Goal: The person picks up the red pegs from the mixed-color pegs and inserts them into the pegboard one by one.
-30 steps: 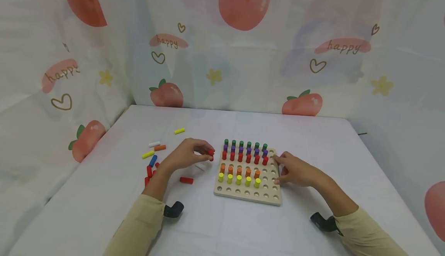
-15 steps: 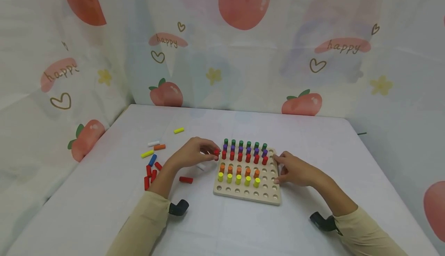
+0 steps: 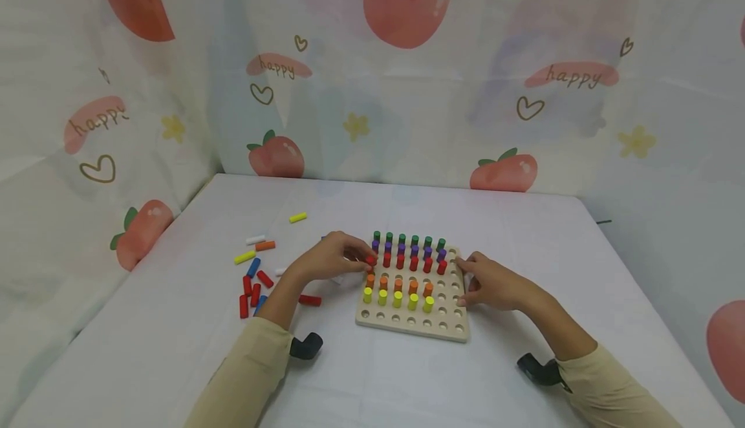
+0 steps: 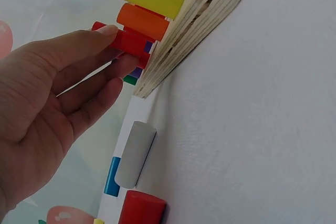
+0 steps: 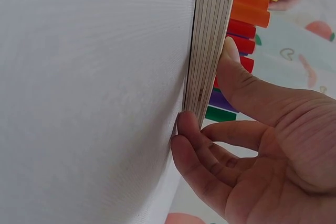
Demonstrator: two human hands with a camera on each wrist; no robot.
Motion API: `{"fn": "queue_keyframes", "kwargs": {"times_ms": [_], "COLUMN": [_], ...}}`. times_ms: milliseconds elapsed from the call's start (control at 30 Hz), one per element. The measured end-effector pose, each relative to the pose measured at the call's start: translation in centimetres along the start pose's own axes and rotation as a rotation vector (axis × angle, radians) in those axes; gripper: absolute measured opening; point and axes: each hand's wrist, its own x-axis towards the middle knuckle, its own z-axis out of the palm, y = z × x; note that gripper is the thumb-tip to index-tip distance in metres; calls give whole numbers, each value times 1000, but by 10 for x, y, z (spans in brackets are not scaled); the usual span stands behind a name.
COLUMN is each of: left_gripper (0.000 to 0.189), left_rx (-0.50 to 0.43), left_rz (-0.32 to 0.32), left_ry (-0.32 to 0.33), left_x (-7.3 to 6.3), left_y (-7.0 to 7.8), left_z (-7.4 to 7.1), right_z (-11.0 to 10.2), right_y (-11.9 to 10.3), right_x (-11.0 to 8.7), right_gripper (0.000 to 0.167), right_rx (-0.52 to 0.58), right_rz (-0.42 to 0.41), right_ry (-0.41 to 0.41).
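A pale wooden pegboard (image 3: 410,329) lies on the table with rows of upright green, purple, red, orange and yellow pegs. At its left edge my left hand (image 3: 328,258) pinches a red peg (image 4: 128,44) between thumb and fingers, close to the left end of the red row. Whether this peg sits in a hole cannot be told. My right hand (image 3: 497,284) grips the board's right edge. In the right wrist view its thumb (image 5: 231,59) lies on the top face and fingertips touch the edge's side, low near the table.
Loose red pegs (image 3: 256,295) lie left of the board, with a blue peg (image 3: 253,267), an orange peg (image 3: 265,245), white and yellow ones scattered farther back. One red peg (image 3: 310,300) lies near my left forearm. A printed cloth (image 3: 407,124) hangs behind the table.
My left hand has moved right with the red peg, from beside the board to over its left edge. The right hand has stayed at the board's right edge.
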Motion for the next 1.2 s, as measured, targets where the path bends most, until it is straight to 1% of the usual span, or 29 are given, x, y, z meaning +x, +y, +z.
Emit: {"fn": "queue_keyframes", "kwargs": {"times_ms": [233, 500, 900, 1200], "left_gripper": [19, 19, 19, 20], "left_rx": [1, 12, 3, -1], "left_rz": [-26, -34, -16, -17], "left_ry": [-31, -34, -26, -31], "left_x": [2, 2, 2, 1], "left_y": [-1, -1, -2, -1], "left_z": [2, 3, 3, 3], "right_z": [-2, -2, -2, -1], "right_y": [-3, -3, -2, -2], "right_x": [-1, -1, 0, -1], "right_gripper": [88, 88, 87, 88], "right_rx": [-5, -2, -12, -6], "right_rz": [-8, -7, -12, -2], "right_ry": [2, 0, 0, -3]}}
